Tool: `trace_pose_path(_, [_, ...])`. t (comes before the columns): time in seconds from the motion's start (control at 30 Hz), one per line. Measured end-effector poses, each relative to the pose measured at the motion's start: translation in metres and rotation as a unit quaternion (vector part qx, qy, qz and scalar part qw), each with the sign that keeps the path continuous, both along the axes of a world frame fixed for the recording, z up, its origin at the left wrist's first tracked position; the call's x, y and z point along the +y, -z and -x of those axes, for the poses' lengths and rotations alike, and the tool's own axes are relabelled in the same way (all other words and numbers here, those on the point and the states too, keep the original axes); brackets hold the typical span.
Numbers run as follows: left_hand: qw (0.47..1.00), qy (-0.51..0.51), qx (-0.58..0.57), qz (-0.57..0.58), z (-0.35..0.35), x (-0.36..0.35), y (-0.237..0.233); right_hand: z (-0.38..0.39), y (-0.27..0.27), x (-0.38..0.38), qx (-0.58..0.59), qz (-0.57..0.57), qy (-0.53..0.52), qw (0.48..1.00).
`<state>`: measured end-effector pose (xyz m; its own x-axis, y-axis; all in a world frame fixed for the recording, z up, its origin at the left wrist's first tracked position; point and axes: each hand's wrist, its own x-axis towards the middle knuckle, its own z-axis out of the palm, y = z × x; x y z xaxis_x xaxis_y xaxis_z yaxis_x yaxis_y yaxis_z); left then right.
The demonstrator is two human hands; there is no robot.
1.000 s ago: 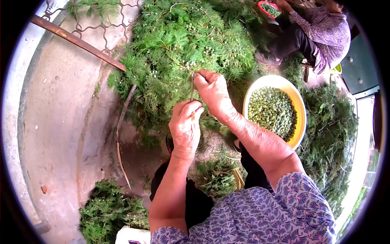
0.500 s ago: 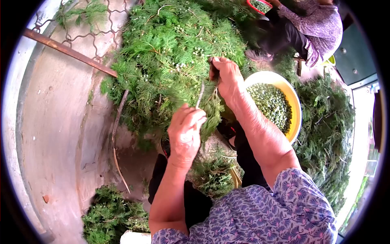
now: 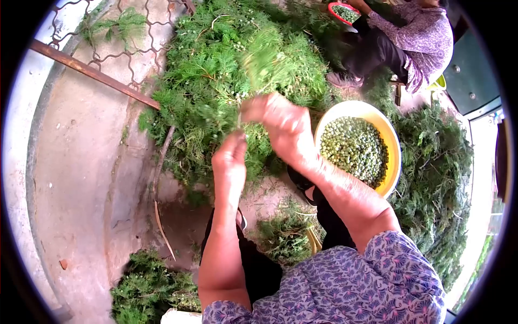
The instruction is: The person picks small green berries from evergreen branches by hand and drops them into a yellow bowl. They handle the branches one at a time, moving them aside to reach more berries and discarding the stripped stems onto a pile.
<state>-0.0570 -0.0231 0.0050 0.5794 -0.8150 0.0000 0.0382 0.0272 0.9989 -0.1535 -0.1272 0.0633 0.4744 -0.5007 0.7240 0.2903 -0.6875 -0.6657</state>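
My left hand (image 3: 231,156) is closed, pinching the lower end of a thin stem in front of the pile of green branches (image 3: 199,70). Just above and to the right, my right hand (image 3: 283,121) closes around the upper part of a sprig (image 3: 264,62), whose leafy top is blurred by motion over the pile. To the right of my right hand stands a yellow basin (image 3: 395,156), holding many small green berries (image 3: 353,146). My right forearm passes by the basin's lower left edge.
Another person (image 3: 418,40) sits at the upper right beside a red-rimmed bowl (image 3: 345,13). More branches lie at the right (image 3: 437,178) and lower left (image 3: 145,286). A rusty bar (image 3: 97,74) and a long bare stick (image 3: 159,189) are at the left.
My right hand has moved left, close to my left hand. The left has shifted slightly left and up. A leafy sprig now stands above my right hand; the foliage that hung between my hands is gone.
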Motion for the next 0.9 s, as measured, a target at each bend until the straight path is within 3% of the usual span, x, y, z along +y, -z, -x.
trace_pose_path(0.03, [0.991, 0.018, 0.124, 0.045, -0.001, 0.003, -0.016, 0.001, 0.001, 0.016, -0.007, -0.075, -0.082, 0.994])
trace_pose_path(0.07, [0.964, 0.033, 0.248, 0.089, -0.005, 0.005, -0.022, 0.002, 0.000, 0.023, 0.059, -0.003, -0.133, 0.989])
trace_pose_path(0.1, [0.889, 0.120, 0.408, 0.167, -0.032, 0.007, 0.021, 0.007, -0.005, 0.029, 0.124, 0.090, -0.192, 0.969])
trace_pose_path(0.13, [0.893, 0.109, 0.405, 0.166, -0.032, 0.007, 0.013, 0.003, 0.005, 0.042, 0.112, 0.114, -0.206, 0.965])
trace_pose_path(0.2, [0.902, -0.043, 0.412, 0.121, -0.024, 0.008, -0.015, 0.004, 0.007, 0.056, 0.161, 0.143, -0.281, 0.935])
trace_pose_path(0.23, [0.941, -0.047, 0.323, 0.085, -0.022, 0.013, -0.020, 0.004, 0.008, 0.062, 0.163, 0.134, -0.297, 0.931])
trace_pose_path(0.27, [0.943, -0.041, 0.323, 0.075, -0.024, 0.015, -0.021, 0.004, 0.013, 0.065, 0.161, 0.132, -0.304, 0.930])
trace_pose_path(0.33, [0.933, -0.062, 0.346, 0.070, -0.026, 0.015, -0.029, -0.001, 0.016, 0.065, 0.126, -0.027, -0.402, 0.906])
trace_pose_path(0.37, [0.947, -0.043, 0.312, 0.070, -0.028, 0.018, -0.024, 0.005, 0.003, 0.067, 0.155, -0.140, -0.391, 0.896])
trace_pose_path(0.4, [0.958, -0.023, 0.277, 0.071, -0.030, 0.020, -0.019, 0.005, 0.000, 0.060, 0.159, -0.127, -0.345, 0.916])
trace_pose_path(0.47, [0.962, -0.076, 0.250, 0.075, -0.020, 0.021, -0.019, 0.004, 0.001, 0.043, 0.169, -0.186, -0.224, 0.942])
trace_pose_path(0.53, [0.977, -0.015, 0.213, 0.030, -0.018, 0.019, -0.023, -0.002, 0.005, 0.030, 0.159, -0.253, -0.045, 0.953])
trace_pose_path(0.6, [0.980, 0.006, 0.196, 0.020, -0.013, 0.018, -0.024, -0.006, 0.011, 0.016, 0.153, -0.258, -0.025, 0.954])
trace_pose_path(0.67, [0.981, 0.004, 0.191, -0.031, -0.008, 0.020, -0.023, -0.012, 0.022, 0.011, 0.162, -0.106, -0.022, 0.981])
trace_pose_path(0.73, [0.985, 0.011, 0.167, -0.039, -0.004, 0.019, -0.027, -0.014, 0.031, 0.011, 0.149, -0.086, -0.004, 0.985])
trace_pose_path(0.8, [0.992, -0.035, 0.123, -0.016, 0.001, 0.012, -0.032, -0.013, 0.035, 0.009, 0.178, -0.193, -0.058, 0.963])
trace_pose_path(0.87, [0.994, -0.056, 0.094, -0.030, -0.001, 0.014, -0.021, -0.012, 0.028, 0.012, 0.208, -0.181, -0.055, 0.960])
trace_pose_path(0.9, [0.989, -0.043, 0.137, -0.021, -0.005, 0.017, -0.018, -0.012, 0.023, 0.015, 0.210, -0.326, -0.085, 0.918])
